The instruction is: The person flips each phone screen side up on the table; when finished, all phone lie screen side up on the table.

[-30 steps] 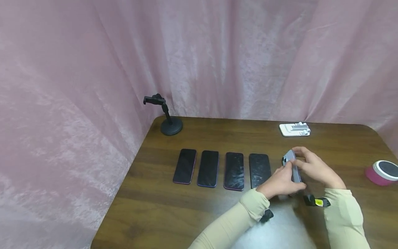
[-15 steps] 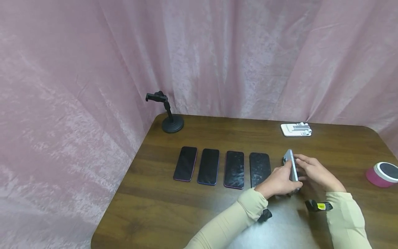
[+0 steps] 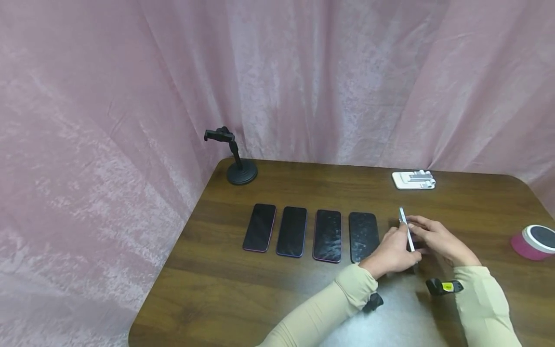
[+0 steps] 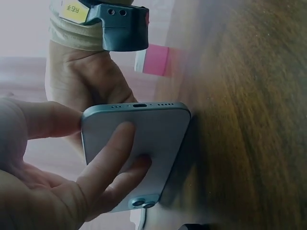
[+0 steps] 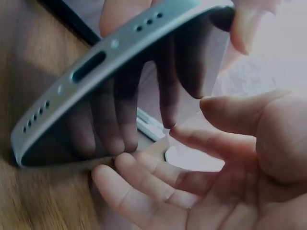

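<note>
A light blue smartphone (image 3: 408, 231) stands nearly upright on its long side, seen edge-on in the head view. My left hand (image 3: 392, 248) grips it, thumb at the upper edge and fingers spread on the back (image 4: 148, 129), where two camera lenses show. The charging port (image 5: 90, 66) faces the right wrist camera, and the dark screen mirrors the fingers. My right hand (image 3: 441, 242) is on the screen side; its extended fingertips (image 5: 125, 160) rest at the glass. A dark smartphone (image 3: 363, 236) lies face up just left of my left hand, partly covered by it.
Three more phones, including one with a smudged screen (image 3: 327, 236), lie in a row to the left. A black phone stand (image 3: 242, 172) is at the back left, a folded white stand (image 3: 413, 180) at the back right. A pink jar (image 3: 529, 246) sits at the far right.
The phone has tilted from showing its back to standing edge-on. My right hand has loosened from its edge and moved to the screen side, fingers extended. My left hand keeps its grip.
</note>
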The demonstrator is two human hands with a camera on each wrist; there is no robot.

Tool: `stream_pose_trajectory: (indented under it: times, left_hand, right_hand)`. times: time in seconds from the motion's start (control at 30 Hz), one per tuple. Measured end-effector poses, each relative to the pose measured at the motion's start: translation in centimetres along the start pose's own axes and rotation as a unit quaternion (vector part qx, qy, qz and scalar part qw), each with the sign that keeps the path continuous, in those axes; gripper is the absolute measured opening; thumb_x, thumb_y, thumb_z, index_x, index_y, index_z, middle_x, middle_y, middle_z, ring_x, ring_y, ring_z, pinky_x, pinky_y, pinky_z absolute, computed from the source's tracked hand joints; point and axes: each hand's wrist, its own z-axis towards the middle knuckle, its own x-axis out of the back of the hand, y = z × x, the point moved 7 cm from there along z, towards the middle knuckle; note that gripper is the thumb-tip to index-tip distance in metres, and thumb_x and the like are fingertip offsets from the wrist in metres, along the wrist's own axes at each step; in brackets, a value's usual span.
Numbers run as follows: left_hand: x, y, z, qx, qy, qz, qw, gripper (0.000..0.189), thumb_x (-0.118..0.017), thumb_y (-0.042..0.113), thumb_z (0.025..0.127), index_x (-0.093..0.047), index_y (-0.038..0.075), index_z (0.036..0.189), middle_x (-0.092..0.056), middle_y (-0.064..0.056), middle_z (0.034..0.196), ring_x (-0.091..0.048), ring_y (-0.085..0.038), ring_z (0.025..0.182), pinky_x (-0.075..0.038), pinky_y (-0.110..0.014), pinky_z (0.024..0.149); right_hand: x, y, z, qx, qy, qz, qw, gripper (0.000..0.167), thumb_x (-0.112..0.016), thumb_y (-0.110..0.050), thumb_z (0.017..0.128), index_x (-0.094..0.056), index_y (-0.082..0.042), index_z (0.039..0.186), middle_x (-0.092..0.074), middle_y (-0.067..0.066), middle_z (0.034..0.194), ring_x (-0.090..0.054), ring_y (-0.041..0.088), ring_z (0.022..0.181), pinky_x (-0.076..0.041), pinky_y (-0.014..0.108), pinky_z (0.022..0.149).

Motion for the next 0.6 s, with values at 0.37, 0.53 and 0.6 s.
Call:
stream_pose_trajectory:
  times: [0.37, 0.53, 0.6]
  left_hand:
    - [-0.04, -0.59, -0.51, 0.041, 0.001, -0.005, 0.9992, 0.07, -0.075, 0.016, 0.082, -0.048, -0.002, 0.144, -0.054, -0.006, 0.123, -0.056, -0.008, 0.107, -0.042, -0.013, 0.086]
    - [-0.15, -0.69, -0.78, 0.069, 0.007, 0.027, 0.9972, 0.074, -0.074, 0.013, 0.082, -0.044, -0.003, 0.148, -0.05, -0.01, 0.125, -0.056, -0.009, 0.111, -0.041, -0.011, 0.089]
    - [-0.14, -0.81, -0.78, 0.091, 0.012, 0.033, 0.9953, 0.075, -0.075, 0.012, 0.082, -0.043, -0.001, 0.149, -0.047, -0.01, 0.125, -0.057, -0.009, 0.107, -0.043, -0.011, 0.086]
  right_hand:
    - [-0.19, 0.62, -0.08, -0.032, 0.003, 0.023, 0.9992, 0.054, -0.048, -0.012, 0.106, -0.026, 0.025, 0.139, -0.05, 0.042, 0.125, -0.062, 0.036, 0.106, -0.059, 0.041, 0.074]
    - [-0.12, 0.86, 0.09, -0.04, 0.015, 0.0, 0.9991, 0.056, -0.058, -0.009, 0.101, -0.032, 0.028, 0.134, -0.05, 0.043, 0.124, -0.063, 0.033, 0.102, -0.059, 0.041, 0.077]
    - [-0.05, 0.87, 0.22, -0.037, 0.019, -0.011, 0.9991, 0.057, -0.063, -0.008, 0.098, -0.035, 0.029, 0.132, -0.049, 0.044, 0.125, -0.063, 0.032, 0.101, -0.058, 0.04, 0.078]
